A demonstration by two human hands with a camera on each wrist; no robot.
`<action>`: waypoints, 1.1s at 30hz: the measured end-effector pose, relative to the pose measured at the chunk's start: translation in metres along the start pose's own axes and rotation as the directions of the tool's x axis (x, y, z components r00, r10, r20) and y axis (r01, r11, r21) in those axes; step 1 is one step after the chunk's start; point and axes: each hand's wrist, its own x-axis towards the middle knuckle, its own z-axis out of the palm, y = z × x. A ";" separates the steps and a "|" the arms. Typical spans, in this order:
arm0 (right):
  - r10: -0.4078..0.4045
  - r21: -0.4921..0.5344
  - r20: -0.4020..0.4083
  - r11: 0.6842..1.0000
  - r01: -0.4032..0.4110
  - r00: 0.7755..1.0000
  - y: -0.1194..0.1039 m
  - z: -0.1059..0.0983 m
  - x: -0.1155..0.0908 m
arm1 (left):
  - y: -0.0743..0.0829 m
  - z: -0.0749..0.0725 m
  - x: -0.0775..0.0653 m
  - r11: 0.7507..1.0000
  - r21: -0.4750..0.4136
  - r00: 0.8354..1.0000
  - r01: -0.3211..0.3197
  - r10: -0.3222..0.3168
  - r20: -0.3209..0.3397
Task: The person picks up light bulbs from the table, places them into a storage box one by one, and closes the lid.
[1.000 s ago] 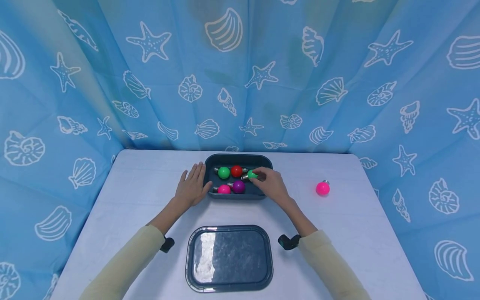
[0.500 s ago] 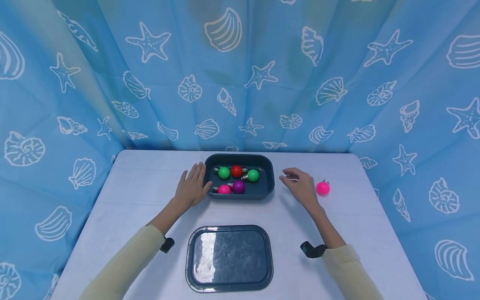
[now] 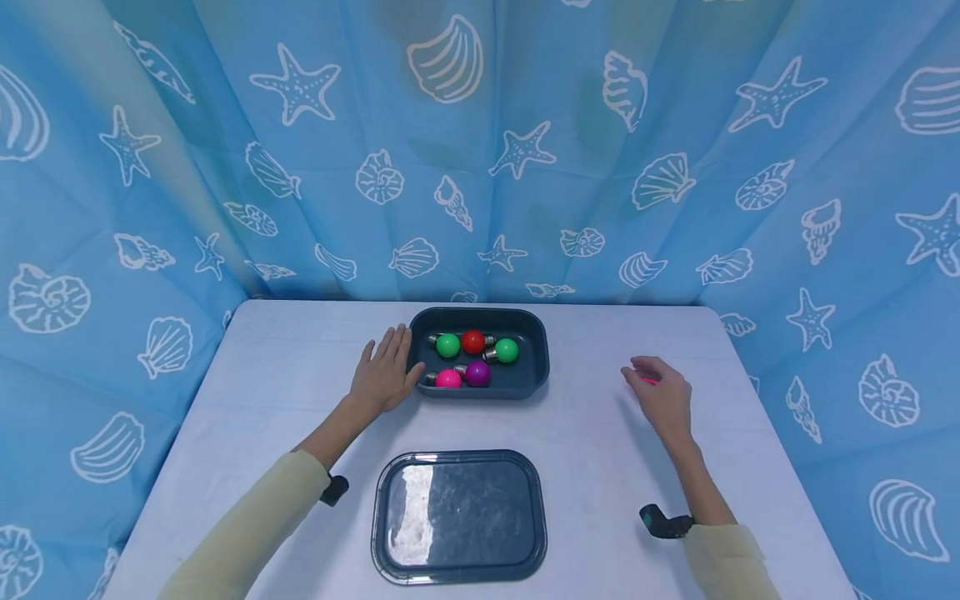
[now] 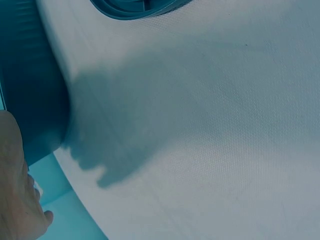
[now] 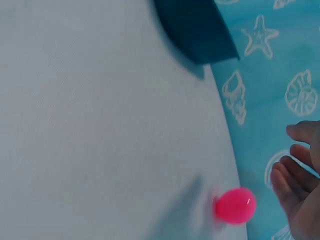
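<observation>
My left hand (image 3: 384, 371) lies with its fingers straight against the left side of a dark box (image 3: 531, 385). Inside the box are a green light bulb (image 3: 447, 345), a red bulb (image 3: 473, 341), a second green bulb (image 3: 507, 351), a purple bulb (image 3: 477, 373) and a pink bulb (image 3: 448, 379). Over at the right, my right hand (image 3: 663, 396) hovers above another pink bulb (image 5: 236, 205) on the table, mostly hidden beneath it in the head view. The right wrist view shows that hand's fingers loosely bent, apart from the bulb.
A dark rectangular lid (image 3: 459, 517) lies on the white-covered table (image 3: 300, 358) in front of the box, between the forearms. A blue curtain (image 3: 480, 150) with shell and starfish prints hangs behind the table and along both sides.
My right hand has let go of a green bulb in the box and moved right, over the lone pink bulb. The left hand has stayed in place.
</observation>
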 end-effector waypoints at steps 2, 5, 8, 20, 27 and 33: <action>0.024 -0.003 -0.030 1.000 -0.024 0.999 0.006 -0.003 -0.002 | 0.000 0.000 0.000 1.000 0.003 1.000 0.002 -0.002 0.002; 0.055 0.017 -0.073 0.998 -0.054 0.996 0.013 -0.008 -0.005 | 0.001 0.000 0.000 1.000 0.005 1.000 0.003 -0.003 0.008; 0.080 0.020 -0.111 0.997 -0.078 0.991 0.021 -0.010 -0.007 | 0.001 0.000 0.000 1.000 0.002 1.000 0.003 -0.003 0.006; 0.140 0.015 -0.193 0.990 -0.140 0.971 0.054 -0.001 -0.007 | 0.000 0.002 -0.001 1.000 0.000 1.000 -0.001 0.001 -0.005; 0.249 0.072 -0.131 0.968 -0.242 0.960 0.048 0.001 -0.007 | 0.000 0.001 -0.001 1.000 -0.008 1.000 -0.003 0.003 0.003; 0.279 0.104 -0.116 0.958 -0.268 0.953 0.047 0.007 -0.004 | 0.000 -0.001 -0.001 1.000 -0.017 1.000 -0.003 0.003 0.011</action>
